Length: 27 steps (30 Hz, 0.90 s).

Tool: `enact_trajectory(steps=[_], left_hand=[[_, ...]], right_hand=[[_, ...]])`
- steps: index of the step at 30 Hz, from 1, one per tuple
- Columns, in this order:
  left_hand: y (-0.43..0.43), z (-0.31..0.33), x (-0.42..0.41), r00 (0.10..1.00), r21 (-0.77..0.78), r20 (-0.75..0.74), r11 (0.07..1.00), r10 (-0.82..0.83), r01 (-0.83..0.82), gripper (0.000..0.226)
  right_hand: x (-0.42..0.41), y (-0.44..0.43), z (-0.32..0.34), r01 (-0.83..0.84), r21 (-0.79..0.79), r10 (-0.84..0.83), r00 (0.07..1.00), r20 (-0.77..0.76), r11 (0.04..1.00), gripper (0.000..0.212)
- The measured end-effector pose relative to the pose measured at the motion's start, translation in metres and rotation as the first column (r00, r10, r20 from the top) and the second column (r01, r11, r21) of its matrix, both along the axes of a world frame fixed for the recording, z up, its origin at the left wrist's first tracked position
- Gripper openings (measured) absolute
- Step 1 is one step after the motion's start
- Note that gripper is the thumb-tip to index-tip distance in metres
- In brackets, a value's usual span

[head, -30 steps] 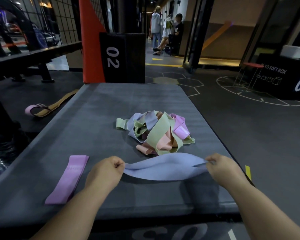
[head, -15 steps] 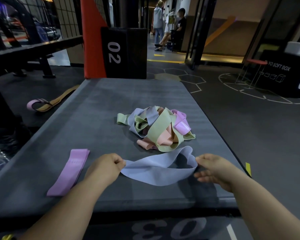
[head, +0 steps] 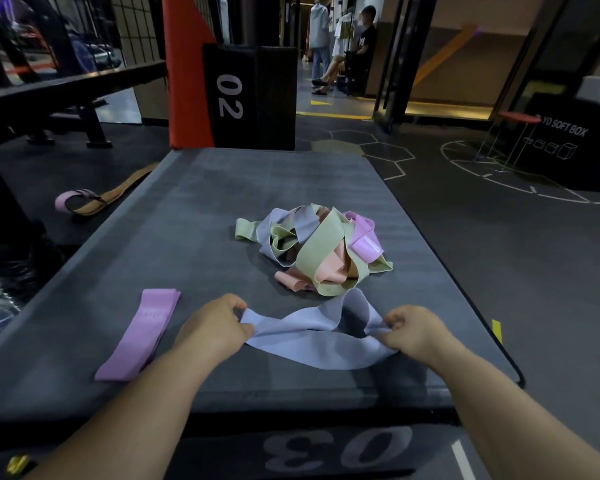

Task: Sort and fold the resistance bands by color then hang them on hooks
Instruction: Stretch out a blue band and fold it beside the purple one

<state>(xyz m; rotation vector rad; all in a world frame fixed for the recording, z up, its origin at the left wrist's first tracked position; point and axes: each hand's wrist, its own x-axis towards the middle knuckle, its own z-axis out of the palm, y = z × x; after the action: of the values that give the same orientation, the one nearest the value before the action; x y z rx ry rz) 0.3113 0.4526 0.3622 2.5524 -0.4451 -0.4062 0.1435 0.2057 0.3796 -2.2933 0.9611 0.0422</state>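
— Your right hand [head: 414, 329] has re-pinched the blue band [head: 312, 346], slack between your fingers.
— Your left hand [head: 215, 327] pinches too. Light, floppy (stretchy, likely): keep hold at the ends.

The person's left hand [head: 215, 327] and right hand [head: 416, 329] are bare. Both forearms behind the hands are bare too, up to the frame's lower edge.

head-worn view, forward and down
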Motion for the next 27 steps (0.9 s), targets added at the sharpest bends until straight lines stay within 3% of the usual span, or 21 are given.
enact_trajectory(steps=[3,9,13,19,23,27], left_hand=[[0.0,0.0,0.0,1.0,0.009,0.006,1.0,-0.009,0.009,0.044],[0.0,0.001,-0.002,1.0,0.031,0.016,0.999,-0.022,0.021,0.044],[-0.001,0.001,-0.002,0.999,0.022,0.01,0.999,-0.034,0.033,0.04],[0.0,-0.001,-0.003,0.999,0.012,0.02,0.999,-0.039,0.039,0.036],[-0.001,0.0,-0.004,0.999,0.035,0.025,0.999,-0.035,0.034,0.028],[-0.002,0.0,-0.004,0.999,0.025,0.028,0.999,-0.025,0.024,0.021]], right_hand=[[-0.003,-0.001,0.007,0.041,0.008,-0.041,0.999,0.015,0.999,0.023],[-0.011,-0.011,0.011,0.106,0.081,-0.116,0.986,0.119,0.991,0.028],[-0.017,-0.018,0.014,0.048,0.197,-0.078,0.986,0.147,0.979,0.036],[-0.03,-0.031,0.017,-0.102,0.394,0.06,0.991,0.117,0.914,0.025],[-0.032,-0.036,0.016,-0.099,0.377,0.035,0.984,0.172,0.921,0.03],[-0.029,-0.037,0.015,0.026,0.196,-0.083,0.954,0.288,0.98,0.044]])
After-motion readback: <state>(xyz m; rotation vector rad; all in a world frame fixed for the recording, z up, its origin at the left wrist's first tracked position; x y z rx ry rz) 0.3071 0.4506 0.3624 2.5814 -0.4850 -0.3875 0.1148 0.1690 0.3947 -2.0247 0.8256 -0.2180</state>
